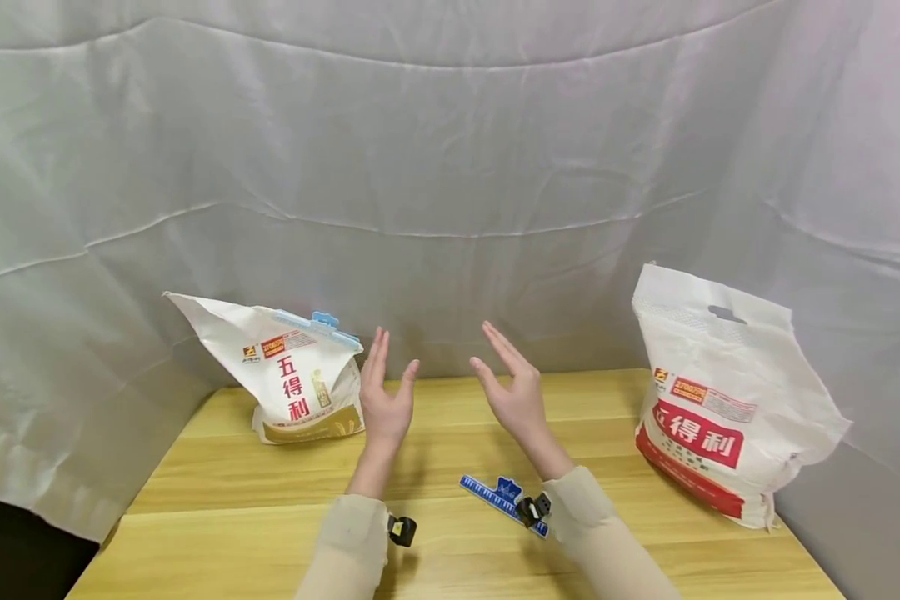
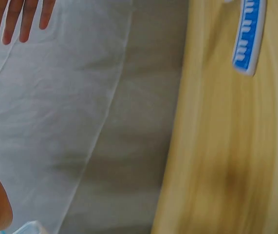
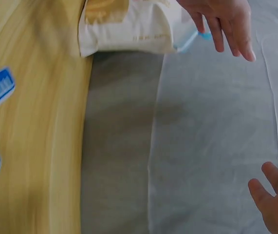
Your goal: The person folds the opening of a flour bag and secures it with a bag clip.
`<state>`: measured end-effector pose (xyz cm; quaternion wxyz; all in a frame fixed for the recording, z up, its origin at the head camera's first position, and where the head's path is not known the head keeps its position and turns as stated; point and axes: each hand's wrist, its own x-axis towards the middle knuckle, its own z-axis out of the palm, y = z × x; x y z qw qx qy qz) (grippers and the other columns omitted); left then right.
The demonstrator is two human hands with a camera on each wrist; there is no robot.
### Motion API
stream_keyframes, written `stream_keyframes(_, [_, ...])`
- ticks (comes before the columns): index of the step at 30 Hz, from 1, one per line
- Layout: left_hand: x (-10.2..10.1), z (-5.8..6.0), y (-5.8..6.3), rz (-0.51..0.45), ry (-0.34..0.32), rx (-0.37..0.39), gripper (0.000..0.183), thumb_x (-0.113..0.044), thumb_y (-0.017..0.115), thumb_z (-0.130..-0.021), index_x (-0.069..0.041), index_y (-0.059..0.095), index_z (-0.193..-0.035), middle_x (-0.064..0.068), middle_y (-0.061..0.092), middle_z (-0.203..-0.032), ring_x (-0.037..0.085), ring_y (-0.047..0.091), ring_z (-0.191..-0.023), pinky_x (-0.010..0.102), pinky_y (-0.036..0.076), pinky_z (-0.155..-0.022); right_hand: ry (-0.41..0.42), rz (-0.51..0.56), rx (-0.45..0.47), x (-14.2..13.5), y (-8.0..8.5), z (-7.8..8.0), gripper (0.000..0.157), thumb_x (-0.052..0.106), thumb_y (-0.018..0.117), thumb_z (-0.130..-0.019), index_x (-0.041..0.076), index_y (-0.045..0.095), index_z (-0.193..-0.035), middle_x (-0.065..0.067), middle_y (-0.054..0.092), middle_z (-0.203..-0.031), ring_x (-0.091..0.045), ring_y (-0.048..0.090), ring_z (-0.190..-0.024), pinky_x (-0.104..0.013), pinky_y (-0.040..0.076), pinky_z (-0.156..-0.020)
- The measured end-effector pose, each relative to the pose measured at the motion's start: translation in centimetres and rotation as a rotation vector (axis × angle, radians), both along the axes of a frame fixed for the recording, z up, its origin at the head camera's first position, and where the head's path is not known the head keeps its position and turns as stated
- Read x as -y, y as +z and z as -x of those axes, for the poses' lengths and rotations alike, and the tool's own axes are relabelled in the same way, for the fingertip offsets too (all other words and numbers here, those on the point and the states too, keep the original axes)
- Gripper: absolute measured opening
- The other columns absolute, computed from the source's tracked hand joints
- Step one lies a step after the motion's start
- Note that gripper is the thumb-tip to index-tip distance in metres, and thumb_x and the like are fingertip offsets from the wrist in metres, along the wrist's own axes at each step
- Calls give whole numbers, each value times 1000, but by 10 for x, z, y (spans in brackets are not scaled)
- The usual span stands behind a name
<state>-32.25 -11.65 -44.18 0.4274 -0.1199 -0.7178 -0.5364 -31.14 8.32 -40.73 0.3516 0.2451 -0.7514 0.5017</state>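
Head view: wooden table (image 1: 255, 479) with, at right, the larger bag (image 1: 708, 467), probably heavy and soft-sided, best lifted by its handle slot (image 1: 727, 313); at back left, the smaller bag (image 1: 300, 375), likely similar. Left hand (image 1: 386, 402) and right hand (image 1: 517, 396), both empty, are raised between the bags, fingers extended and thumbs spread. Light-blue clip (image 1: 318, 326): across the smaller bag's top. Dark-blue clip (image 1: 499, 497): on the table, presumably light and stiff, best pinched at its tab (image 1: 507, 487).
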Motion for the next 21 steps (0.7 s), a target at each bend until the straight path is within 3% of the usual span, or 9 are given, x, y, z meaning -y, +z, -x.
stream_keyframes(10, [-55,-3,-13,47,-150,99,65,-26,71,-100,-13,45,-157,4,37,-166,29,36,-152,50,28,-125,-170,20,-46,-57,-6,-14,52,5,75,-94,1,60,-144,-12,57,-150,-28,53,-140,-23,36,-118])
stream_keyframes(16, [-91,-5,-19,91,-240,119,66,-21,72,-98,-13,44,-158,-2,36,-166,27,37,-152,51,29,-124,-264,16,-83,-94,-13,-27,51,1,75,-93,5,62,-143,-9,59,-149,-32,55,-138,-20,38,-116])
stream_keyframes(21, [-120,-6,-21,112,-307,143,67,-19,73,-98,-14,43,-158,-2,36,-166,27,37,-151,53,29,-124,-330,17,-58,-128,-15,-44,53,0,74,-94,6,60,-145,-3,56,-151,-26,54,-140,-15,39,-113])
